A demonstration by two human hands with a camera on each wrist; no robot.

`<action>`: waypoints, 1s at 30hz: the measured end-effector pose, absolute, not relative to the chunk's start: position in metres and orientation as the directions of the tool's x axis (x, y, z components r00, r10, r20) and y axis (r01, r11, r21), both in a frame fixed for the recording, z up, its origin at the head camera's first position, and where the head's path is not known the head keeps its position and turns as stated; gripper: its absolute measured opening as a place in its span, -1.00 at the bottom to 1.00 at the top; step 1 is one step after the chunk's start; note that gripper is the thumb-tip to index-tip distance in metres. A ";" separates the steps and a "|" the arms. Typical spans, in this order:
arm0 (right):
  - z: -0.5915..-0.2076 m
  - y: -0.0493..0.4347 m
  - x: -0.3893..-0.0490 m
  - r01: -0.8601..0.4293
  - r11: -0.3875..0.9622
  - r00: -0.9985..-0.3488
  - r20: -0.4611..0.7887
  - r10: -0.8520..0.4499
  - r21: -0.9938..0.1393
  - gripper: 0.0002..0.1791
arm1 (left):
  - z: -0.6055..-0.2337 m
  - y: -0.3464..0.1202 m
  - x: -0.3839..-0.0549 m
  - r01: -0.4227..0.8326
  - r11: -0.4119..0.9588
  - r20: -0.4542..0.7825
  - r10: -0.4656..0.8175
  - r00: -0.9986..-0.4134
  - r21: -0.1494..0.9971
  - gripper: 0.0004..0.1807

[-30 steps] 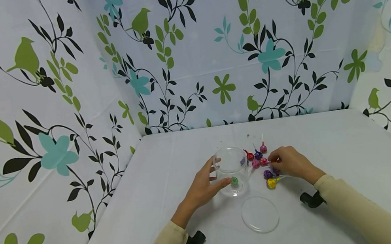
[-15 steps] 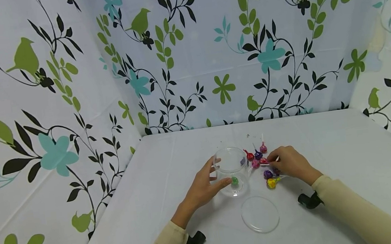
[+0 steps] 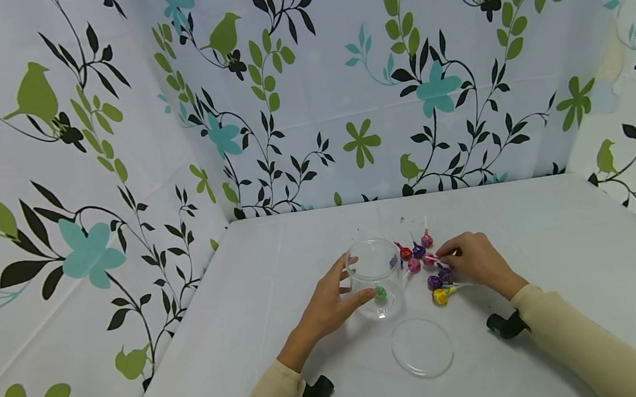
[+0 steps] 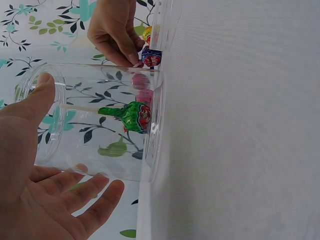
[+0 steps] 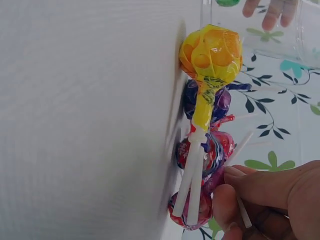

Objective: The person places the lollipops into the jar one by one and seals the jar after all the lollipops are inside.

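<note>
My left hand (image 3: 329, 304) holds an upright clear jar (image 4: 82, 150), thumb on the near side and fingers round the far side. Inside the jar, a green-wrapped lollipop (image 4: 132, 117) stands head down with its stick up. My right hand (image 3: 479, 264) pinches a pink lollipop (image 3: 430, 259) near its wrapper neck, among the pile on the table; in the right wrist view its white stick (image 5: 244, 212) pokes out below the fingers. Closest to that hand lie purple lollipops (image 3: 434, 282) and a yellow lollipop (image 3: 440, 297).
A clear round lid (image 3: 422, 348) lies flat in front of the jar. Several red, purple and pink lollipops (image 3: 405, 253) lie just right of it on the white table (image 3: 300, 246). Patterned curtains (image 3: 307, 96) surround the back and sides.
My right hand has shifted slightly away from me and right, showing more of the purple lollipops beside the yellow one. The left hand and jar keep their place.
</note>
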State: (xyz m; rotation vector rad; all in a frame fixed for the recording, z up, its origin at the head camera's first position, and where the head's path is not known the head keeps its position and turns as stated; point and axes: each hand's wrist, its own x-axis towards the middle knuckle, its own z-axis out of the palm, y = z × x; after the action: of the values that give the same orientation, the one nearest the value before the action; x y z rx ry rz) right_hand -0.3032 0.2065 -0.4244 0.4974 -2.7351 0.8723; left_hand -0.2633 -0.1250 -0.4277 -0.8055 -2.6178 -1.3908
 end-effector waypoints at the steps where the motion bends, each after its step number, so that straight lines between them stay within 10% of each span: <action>1: -0.424 0.207 -0.302 -0.384 0.760 -0.917 0.315 -0.247 -0.524 -0.88 | -0.428 -0.125 -0.263 0.478 0.451 0.298 0.414 -0.860 0.754 -0.02; 30: -0.391 0.204 -0.288 -0.422 0.678 -0.900 0.370 -0.232 -0.601 -0.83 | -0.428 -0.124 -0.263 0.485 0.441 0.310 0.412 -0.857 0.755 -0.04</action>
State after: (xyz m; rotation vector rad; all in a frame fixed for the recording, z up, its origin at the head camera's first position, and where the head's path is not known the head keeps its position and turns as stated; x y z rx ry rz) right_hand -0.2885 0.2043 -0.3915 0.5228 -2.6293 1.0391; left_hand -0.2634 -0.1245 -0.4277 -0.8102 -2.5977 -1.4035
